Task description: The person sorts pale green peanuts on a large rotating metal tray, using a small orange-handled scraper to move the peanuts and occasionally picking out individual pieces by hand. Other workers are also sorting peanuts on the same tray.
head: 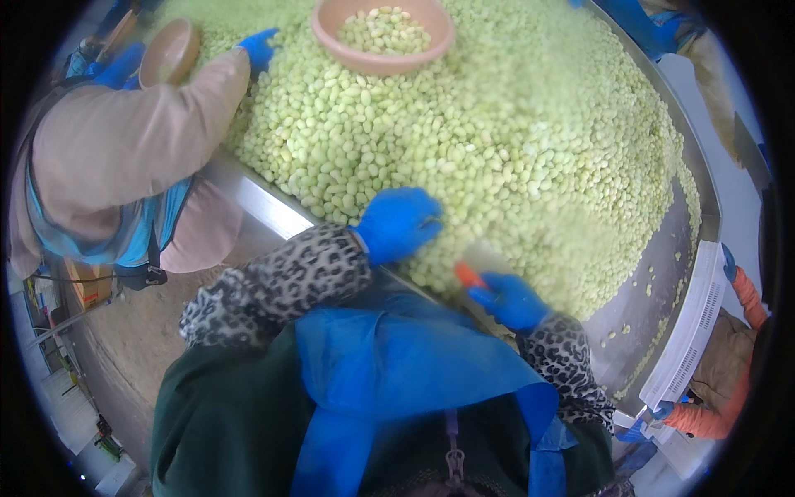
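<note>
A large heap of pale green, oval fruits or nuts [372,136] covers a metal table. My left hand [399,225], in a blue glove, lies on the heap near the table's close edge, its fingers curled; whether it holds anything cannot be told. To the right, my right hand [510,300], also blue-gloved, is closed around a tool with an orange-red handle [468,275]. The tool's pale far end is blurred over the heap. Beyond both hands, a pinkish plastic bowl [384,61] holds more of the green pieces and sits on the heap.
On the left, a co-worker's blue-gloved hand [259,50] reaches into the heap, near a second bowl [170,52]. The table's metal rim [267,196] runs before me. At the right, another person with orange sleeves holds a white plastic crate [689,329] by the table's corner.
</note>
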`<act>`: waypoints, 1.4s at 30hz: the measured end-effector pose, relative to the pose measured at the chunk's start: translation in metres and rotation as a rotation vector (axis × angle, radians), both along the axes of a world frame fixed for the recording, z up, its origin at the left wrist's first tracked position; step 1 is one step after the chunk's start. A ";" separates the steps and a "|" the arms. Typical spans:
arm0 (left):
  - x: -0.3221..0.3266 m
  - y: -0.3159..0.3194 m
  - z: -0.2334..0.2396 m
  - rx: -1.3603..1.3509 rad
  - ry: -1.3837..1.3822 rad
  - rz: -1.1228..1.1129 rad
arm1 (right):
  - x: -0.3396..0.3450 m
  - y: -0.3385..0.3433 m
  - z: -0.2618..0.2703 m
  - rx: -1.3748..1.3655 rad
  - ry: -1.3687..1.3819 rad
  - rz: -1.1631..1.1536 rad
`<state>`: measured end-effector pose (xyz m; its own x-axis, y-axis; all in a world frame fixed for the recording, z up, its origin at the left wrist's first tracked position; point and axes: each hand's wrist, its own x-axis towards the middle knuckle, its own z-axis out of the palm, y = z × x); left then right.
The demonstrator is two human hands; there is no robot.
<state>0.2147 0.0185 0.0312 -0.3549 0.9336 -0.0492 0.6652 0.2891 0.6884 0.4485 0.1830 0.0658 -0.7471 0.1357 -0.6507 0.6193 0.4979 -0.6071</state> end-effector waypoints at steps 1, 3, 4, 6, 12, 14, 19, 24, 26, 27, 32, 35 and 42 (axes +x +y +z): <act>0.002 0.014 0.001 -0.146 0.033 -0.065 | 0.003 0.000 -0.005 0.023 0.015 0.012; 0.008 0.024 0.000 -0.280 0.130 -0.131 | 0.004 0.001 -0.007 0.046 0.030 0.026; 0.013 0.024 -0.004 -0.269 0.194 -0.132 | 0.002 0.000 -0.004 0.047 0.031 0.029; 0.018 0.030 -0.005 -0.287 0.257 -0.139 | 0.001 0.000 -0.003 0.048 0.029 0.032; 0.019 0.049 -0.002 -0.458 0.204 -0.193 | -0.004 0.001 -0.002 0.009 0.002 0.012; 0.016 0.055 -0.001 -0.528 0.137 -0.191 | -0.007 0.003 -0.002 -0.027 0.000 0.006; -0.007 0.041 0.018 -0.314 0.107 0.038 | -0.037 -0.002 0.013 -0.154 -0.042 -0.178; -0.085 0.049 0.067 0.209 0.274 0.221 | -0.058 0.008 0.005 -0.068 0.029 -0.130; -0.117 0.075 0.120 -0.001 0.191 0.363 | -0.053 0.012 -0.001 -0.113 0.082 -0.218; -0.142 0.074 0.118 0.166 0.243 0.390 | -0.061 0.010 0.004 -0.179 0.073 -0.295; -0.233 0.086 0.088 0.157 0.639 0.568 | -0.089 0.020 0.052 -0.109 0.028 -0.348; -0.229 0.072 0.077 0.267 0.661 0.546 | -0.058 0.043 0.043 -0.042 0.109 -0.247; -0.111 0.006 0.051 0.235 0.066 0.451 | -0.021 0.030 0.024 -0.112 -0.194 -0.155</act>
